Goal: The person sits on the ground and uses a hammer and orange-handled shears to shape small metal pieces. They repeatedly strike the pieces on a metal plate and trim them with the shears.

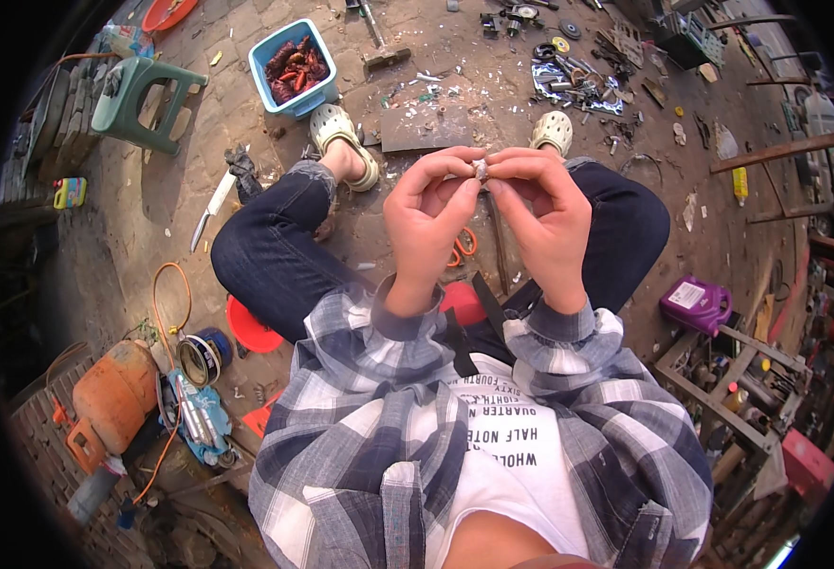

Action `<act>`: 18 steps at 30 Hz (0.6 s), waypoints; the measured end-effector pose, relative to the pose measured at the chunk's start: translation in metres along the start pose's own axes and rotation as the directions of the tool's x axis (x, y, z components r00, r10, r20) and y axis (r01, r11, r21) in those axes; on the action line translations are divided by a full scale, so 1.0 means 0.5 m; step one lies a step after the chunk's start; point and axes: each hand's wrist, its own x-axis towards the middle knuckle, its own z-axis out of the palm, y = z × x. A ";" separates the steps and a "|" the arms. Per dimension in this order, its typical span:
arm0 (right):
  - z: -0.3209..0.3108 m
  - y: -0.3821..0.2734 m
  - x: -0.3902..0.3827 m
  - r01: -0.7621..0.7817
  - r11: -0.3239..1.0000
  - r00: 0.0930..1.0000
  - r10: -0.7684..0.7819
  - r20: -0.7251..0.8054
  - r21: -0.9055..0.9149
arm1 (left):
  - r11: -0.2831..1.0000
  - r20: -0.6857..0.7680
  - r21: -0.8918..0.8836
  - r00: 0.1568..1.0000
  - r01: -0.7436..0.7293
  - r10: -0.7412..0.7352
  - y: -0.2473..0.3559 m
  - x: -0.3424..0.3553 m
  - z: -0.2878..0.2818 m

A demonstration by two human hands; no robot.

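Observation:
My left hand point(431, 213) and my right hand point(540, 213) meet in front of me above the ground, fingertips pinched together. Between them is a small whitish-grey piece point(481, 171), mostly covered by thumbs and forefingers, so its kind does not show. Below and beyond the hands lies a flat dark metal plate point(426, 128) strewn with small light scraps. Orange-handled scissors point(464, 245) rest on the ground beneath, seen between my wrists. Close to them a long thin dark rod point(500, 251) runs under my right hand.
A blue tub point(330, 93) of dark red pieces stands beyond my left foot, near a hammer point(386, 57). A knife point(212, 209) and green stool point(147, 104) are at left. Metal parts point(578, 81) lie far right; a purple jug point(697, 305) stands right, an orange gas cylinder point(118, 389) lower left.

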 end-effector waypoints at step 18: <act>0.000 0.021 -0.002 -0.231 0.948 0.973 0.227 0.045 0.218 | 0.994 -0.084 0.021 0.991 0.104 -0.102 -0.017 0.001 -0.009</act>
